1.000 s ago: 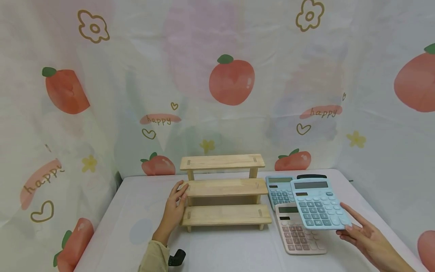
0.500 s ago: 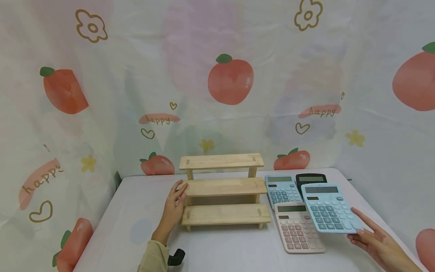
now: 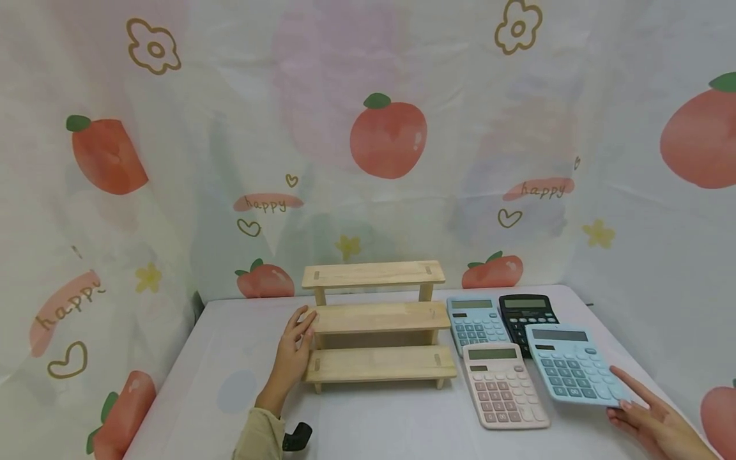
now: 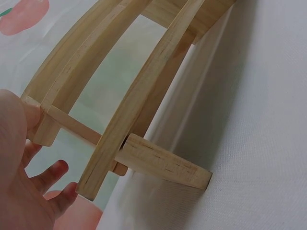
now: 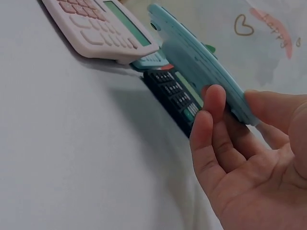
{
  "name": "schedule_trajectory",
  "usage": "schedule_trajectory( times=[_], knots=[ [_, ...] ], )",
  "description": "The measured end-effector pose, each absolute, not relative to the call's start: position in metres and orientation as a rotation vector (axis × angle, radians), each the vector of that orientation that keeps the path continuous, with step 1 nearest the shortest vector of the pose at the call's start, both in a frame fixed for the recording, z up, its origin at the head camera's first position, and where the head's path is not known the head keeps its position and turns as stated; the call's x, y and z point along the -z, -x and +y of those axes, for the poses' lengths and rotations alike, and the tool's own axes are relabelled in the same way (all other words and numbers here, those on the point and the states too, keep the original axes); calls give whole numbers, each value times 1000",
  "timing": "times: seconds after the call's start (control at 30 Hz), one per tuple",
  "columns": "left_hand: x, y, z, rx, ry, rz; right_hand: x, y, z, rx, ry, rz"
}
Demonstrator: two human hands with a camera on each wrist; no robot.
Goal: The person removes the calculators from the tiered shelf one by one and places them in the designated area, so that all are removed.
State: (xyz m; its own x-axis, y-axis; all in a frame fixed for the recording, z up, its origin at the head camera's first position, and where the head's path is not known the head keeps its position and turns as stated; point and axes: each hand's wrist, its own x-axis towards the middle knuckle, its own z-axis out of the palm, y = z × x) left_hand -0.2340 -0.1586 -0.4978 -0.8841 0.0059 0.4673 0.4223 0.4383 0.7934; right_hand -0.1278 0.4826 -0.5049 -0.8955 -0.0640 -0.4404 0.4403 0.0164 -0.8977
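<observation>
My right hand (image 3: pixel 661 421) pinches a light blue calculator (image 3: pixel 575 364) by its lower right corner, thumb on one face and fingers against the other. In the right wrist view, this calculator (image 5: pixel 201 60) is raised and tilted above the white table. A three-step wooden display stand (image 3: pixel 379 364) stands in the middle of the head view. At the stand's left side, my left hand (image 3: pixel 290 358) holds the end of the middle step. The left wrist view shows the fingertips (image 4: pixel 58 167) spread along the step ends of the stand (image 4: pixel 158 86).
A pink calculator (image 3: pixel 506 386) lies right of the stand. Behind it are another light blue calculator (image 3: pixel 476 321) and a black calculator (image 3: pixel 526 310), partly covered by the held one in the head view. A fruit-patterned cloth (image 3: pixel 460 128) hangs around the table (image 3: pixel 391 425).
My right hand has moved the light blue calculator right and lower, away from the pink one, uncovering more of the black calculator. My left hand has stayed on the stand.
</observation>
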Motion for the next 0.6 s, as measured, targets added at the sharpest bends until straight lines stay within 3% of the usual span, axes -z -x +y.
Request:
schedule_trajectory(
  times=[0.6],
  knots=[
    [498,234,-159,1423,380,-2283,525,129,497,1907,-286,1848]
  ],
)
